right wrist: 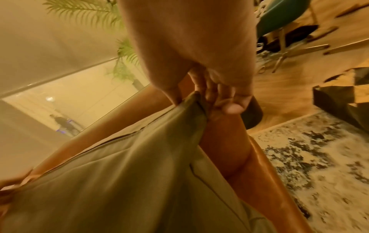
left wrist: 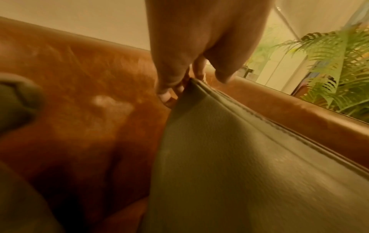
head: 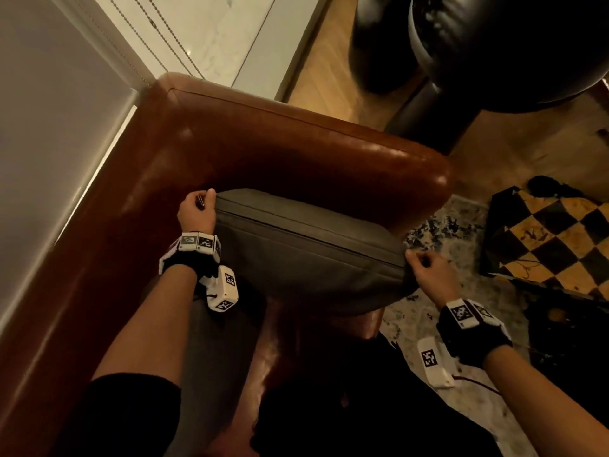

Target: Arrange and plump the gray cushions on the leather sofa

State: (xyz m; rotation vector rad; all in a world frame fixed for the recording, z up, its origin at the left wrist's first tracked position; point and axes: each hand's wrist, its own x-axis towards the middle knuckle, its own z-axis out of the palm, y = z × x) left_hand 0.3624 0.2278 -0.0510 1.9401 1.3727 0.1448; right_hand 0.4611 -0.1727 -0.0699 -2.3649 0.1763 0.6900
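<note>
A gray cushion stands on its edge at the end of the brown leather sofa, leaning toward the armrest. My left hand pinches its upper left corner, fingers curled round the seam. At the other end my right hand pinches the upper right corner. A second gray cushion lies lower on the seat under my left forearm, and its corner shows in the left wrist view.
A pale wall and window sill run behind the sofa back. A patterned rug and a checkered black-and-yellow bag lie to the right. A dark leather chair stands beyond the armrest, with a potted fern nearby.
</note>
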